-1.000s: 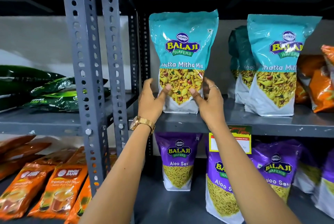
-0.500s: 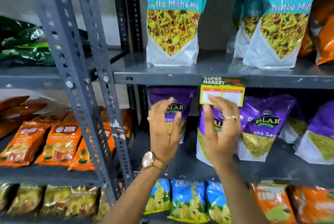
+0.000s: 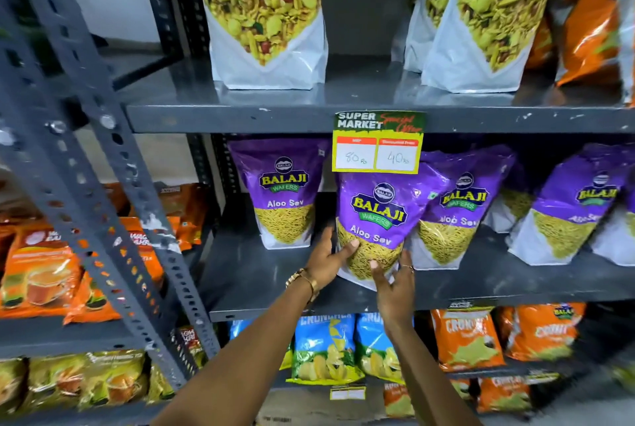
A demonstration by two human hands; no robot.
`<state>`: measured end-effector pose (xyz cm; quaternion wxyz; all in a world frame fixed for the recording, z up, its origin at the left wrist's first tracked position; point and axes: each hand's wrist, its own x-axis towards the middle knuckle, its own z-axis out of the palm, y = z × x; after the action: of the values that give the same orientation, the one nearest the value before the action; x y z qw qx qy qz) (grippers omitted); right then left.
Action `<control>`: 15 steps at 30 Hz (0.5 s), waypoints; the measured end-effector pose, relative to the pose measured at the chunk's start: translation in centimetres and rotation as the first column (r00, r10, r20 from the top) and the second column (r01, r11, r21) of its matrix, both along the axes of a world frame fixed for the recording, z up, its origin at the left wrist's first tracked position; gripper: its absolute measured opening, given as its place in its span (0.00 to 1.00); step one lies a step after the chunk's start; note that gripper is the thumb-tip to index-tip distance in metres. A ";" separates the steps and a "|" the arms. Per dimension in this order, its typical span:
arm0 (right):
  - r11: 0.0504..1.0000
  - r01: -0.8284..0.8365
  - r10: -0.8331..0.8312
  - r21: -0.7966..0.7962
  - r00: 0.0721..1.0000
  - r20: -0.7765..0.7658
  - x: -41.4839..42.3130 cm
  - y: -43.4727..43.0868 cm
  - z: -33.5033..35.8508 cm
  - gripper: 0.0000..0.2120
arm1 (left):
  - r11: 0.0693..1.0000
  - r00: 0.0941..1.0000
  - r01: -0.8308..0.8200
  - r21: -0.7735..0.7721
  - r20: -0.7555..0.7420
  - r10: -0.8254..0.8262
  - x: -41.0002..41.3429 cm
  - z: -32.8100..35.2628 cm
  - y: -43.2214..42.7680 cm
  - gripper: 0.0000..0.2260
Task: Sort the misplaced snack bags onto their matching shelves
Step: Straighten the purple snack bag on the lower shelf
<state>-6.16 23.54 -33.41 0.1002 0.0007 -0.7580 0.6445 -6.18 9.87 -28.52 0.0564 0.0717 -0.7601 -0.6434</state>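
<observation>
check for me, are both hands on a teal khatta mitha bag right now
No, the left hand and right hand grip the lower part of a purple Aloo Sev bag on the middle shelf.

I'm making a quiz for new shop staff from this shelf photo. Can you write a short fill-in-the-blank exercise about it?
1. Both hands, left hand and right hand, grip a purple bag labelled Aloo ____.
2. The price tag on the shelf edge shows a discounted price of ____ Rs.
3. The white-bottomed bags on the shelf above hold a ____ Mitha mix.
4. The watch sits on the ____ wrist.

Missing words: Sev; 40; Khatta; left
</observation>
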 end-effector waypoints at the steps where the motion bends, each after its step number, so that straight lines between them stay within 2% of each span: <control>1: 1.000 -0.004 0.004 0.006 1.000 0.000 -0.4 0.2 -0.7 0.41 | 1.000 1.000 0.009 0.001 -0.019 -0.008 -0.1 -0.3 -0.1 0.24; 3: 1.000 -0.017 0.017 0.007 1.000 0.005 -0.1 0.3 -0.3 0.36 | 1.000 0.999 -0.009 0.030 -0.035 0.010 0.4 -0.8 -0.3 0.24; 7: 0.989 -0.148 0.147 -0.021 0.989 -0.032 0.0 -0.7 0.0 0.22 | 0.975 0.968 -0.213 0.062 -0.119 0.219 2.1 -2.6 -1.2 0.30; 11: 0.963 -0.263 0.264 -0.056 0.964 0.016 0.5 -3.7 -0.1 0.23 | 0.904 0.890 -0.427 0.023 -0.166 0.425 4.1 -3.5 -3.4 0.31; 15: 0.935 -0.347 0.351 -0.070 0.935 0.044 0.6 -6.9 -0.2 0.30 | 0.857 0.846 -0.515 0.006 -0.154 0.510 5.2 -3.6 -6.4 0.31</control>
<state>-5.53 16.60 -33.57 -0.0371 0.1141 -0.7284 0.6746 -1.00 3.45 -32.08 0.2841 0.2224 -0.7182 -0.5950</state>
